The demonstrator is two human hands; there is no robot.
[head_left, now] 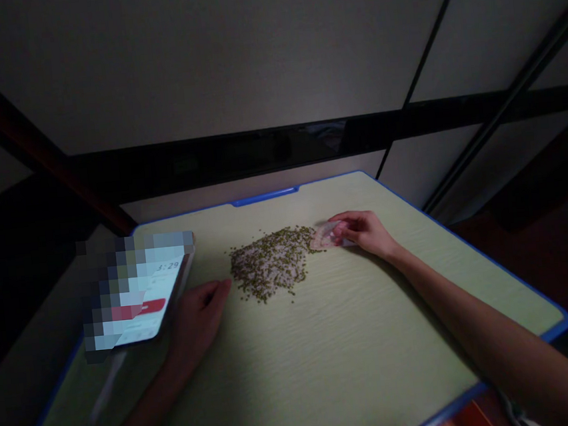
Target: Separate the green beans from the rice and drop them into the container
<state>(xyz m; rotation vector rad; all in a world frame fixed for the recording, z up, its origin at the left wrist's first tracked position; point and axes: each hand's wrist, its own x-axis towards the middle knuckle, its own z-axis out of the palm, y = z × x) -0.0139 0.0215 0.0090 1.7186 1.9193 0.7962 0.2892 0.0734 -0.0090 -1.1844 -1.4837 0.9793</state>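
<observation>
1. Small green beans (pixel 271 262) lie in a loose heap mid-bench, between both hands.
2. Right hand (pixel 363 231) pinches a small clear bag (pixel 327 234) at the heap's far edge; a careless sweep could scatter beans toward the blue rim (pixel 263 196).
3. Left hand (pixel 200 313) rests flat, fingers spread, holding nothing, beside a lit phone (pixel 144 300); a nudge might shift it.

Single head-worn view, set above the near edge of a pale green table (pixel 359 366) and facing forward and down across it toward a wall panel (pixel 228 51). The tabletop fills the lower half at close range; both forearms enter from the bottom corners. Dim lighting leaves the surroundings, perhaps a floor at right, indistinct.
</observation>
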